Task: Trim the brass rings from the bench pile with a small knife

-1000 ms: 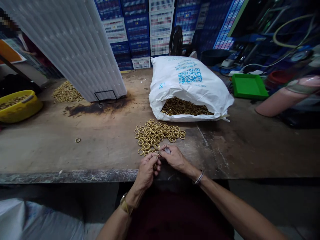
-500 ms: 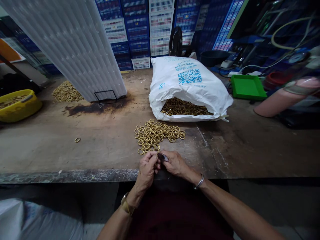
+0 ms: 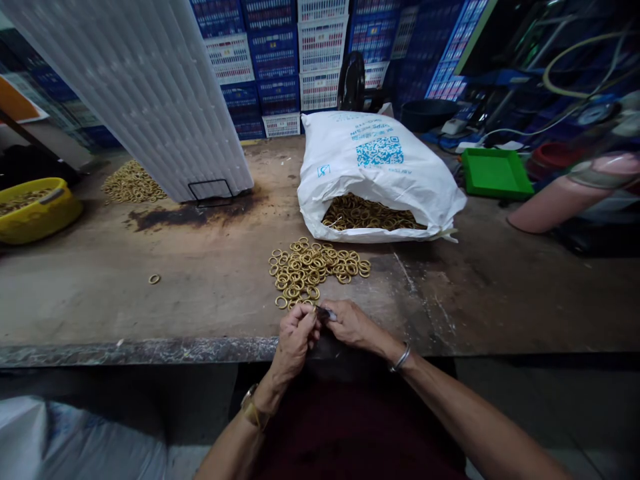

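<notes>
At the table edge (image 3: 150,350), left hand (image 3: 294,339) and right hand (image 3: 353,325) pinch a dark piece (image 3: 327,313) — rings (image 3: 315,270) just beyond.

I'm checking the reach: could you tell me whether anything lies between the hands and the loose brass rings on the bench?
Nothing visible does. The left hand and right hand meet at the bench edge, and the loose brass rings lie just beyond their fingertips on bare bench.

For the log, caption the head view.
Person's left hand and right hand pinch a small dark piece beside loose rings and open sack.
</notes>
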`<state>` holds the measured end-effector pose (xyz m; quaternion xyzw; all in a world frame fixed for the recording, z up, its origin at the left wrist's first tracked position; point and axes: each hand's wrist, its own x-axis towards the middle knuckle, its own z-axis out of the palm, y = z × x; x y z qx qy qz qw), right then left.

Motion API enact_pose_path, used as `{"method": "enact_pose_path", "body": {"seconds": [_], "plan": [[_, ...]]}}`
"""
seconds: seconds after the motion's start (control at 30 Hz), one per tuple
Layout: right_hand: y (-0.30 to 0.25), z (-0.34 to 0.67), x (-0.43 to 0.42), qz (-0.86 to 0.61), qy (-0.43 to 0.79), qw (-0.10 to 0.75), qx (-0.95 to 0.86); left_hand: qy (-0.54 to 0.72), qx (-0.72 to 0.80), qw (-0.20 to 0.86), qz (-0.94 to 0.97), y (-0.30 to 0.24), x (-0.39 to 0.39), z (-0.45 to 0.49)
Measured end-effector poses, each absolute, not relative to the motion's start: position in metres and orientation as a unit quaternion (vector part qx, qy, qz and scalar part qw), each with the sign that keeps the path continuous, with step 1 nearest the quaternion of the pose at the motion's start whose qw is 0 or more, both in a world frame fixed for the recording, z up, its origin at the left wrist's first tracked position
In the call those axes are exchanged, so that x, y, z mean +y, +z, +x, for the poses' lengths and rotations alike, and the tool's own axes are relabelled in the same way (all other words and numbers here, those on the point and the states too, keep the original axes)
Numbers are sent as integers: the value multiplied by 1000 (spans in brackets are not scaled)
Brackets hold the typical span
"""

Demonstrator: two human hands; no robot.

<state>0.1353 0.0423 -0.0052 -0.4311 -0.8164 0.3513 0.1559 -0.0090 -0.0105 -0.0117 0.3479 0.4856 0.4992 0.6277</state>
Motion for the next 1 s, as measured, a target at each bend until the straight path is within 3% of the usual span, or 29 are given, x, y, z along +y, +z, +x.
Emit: {"method": "enact_pose_path", "body": {"seconds": [0.13, 0.23, 0.4, 0.67, 1.0], "plan": [[-4, 138, 55, -503, 257, 109, -818, 472, 436, 694, 325, 5, -18, -7], [-7, 135, 65, -520, 227, 122, -814, 482, 388, 740, 265, 14, -20, -6], [-16, 118, 69, -537, 208, 176, -799, 511, 399, 744, 163, 3, -17, -13], [-14, 107, 76, -552, 186, 141, -800, 527, 374, 753, 124, -3, -14, -22], [-22, 119, 77, -528, 263, 267, -762, 540, 315, 781, 3, -1, -5, -26]]}}
